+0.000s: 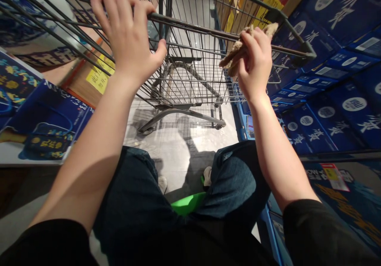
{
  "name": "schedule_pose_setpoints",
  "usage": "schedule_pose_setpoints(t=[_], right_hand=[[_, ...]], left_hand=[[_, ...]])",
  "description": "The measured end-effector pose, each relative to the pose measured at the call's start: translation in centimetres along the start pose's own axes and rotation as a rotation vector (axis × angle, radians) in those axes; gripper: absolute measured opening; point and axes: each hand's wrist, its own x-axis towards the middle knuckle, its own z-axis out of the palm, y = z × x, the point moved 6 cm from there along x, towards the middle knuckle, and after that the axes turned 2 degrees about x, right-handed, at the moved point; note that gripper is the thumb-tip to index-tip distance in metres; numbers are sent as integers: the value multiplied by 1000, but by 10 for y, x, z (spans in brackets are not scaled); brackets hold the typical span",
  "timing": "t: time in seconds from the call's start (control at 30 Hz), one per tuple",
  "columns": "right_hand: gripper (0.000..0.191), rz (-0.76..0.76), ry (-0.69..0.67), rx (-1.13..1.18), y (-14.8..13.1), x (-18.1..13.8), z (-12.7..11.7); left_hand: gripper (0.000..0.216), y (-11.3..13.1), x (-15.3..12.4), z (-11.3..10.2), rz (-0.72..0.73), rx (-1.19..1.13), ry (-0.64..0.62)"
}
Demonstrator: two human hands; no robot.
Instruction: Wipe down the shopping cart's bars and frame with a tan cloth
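A grey wire shopping cart (190, 30) stands in front of my knees, its basket toward me. My left hand (126, 32) is on the basket's top rail at the left, with the fingers bent over the rail and the thumb stretched out on the near side. Their tips are partly hidden. In my right hand (256, 62) is a crumpled tan cloth (233, 58), pressed against the rail near the right corner. The fingers are closed around the cloth, and part of it sticks out above them.
Stacked blue boxes (336, 111) line the right side. Brown cartons (253, 0) with yellow labels stand farther back. To the left are blue gift bags (44, 127) and blue-and-white jars (38, 28). A green seat (189, 203) shows between my legs, above the pale floor (178, 143).
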Motion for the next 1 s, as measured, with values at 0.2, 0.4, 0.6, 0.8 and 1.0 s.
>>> schedule_pose_setpoints(t=[0.2,0.4,0.6,0.8,1.0], right_hand=[[40,52,83,12,53,4,-22],[34,221,277,-74,106,-2,-35],[49,0,-1,-13,19,-3,-6],[40,111,86,-6,45,-3,-27],[29,273,232,10,79,-6,-35]], left_hand=[[58,-4,0,3,53,-65,65],[60,2,1,-1,-8,-39,-9],[61,2,1,-1,-51,24,-81],[46,0,-2,-1,27,-26,31],[44,0,-3,0,31,-55,58]])
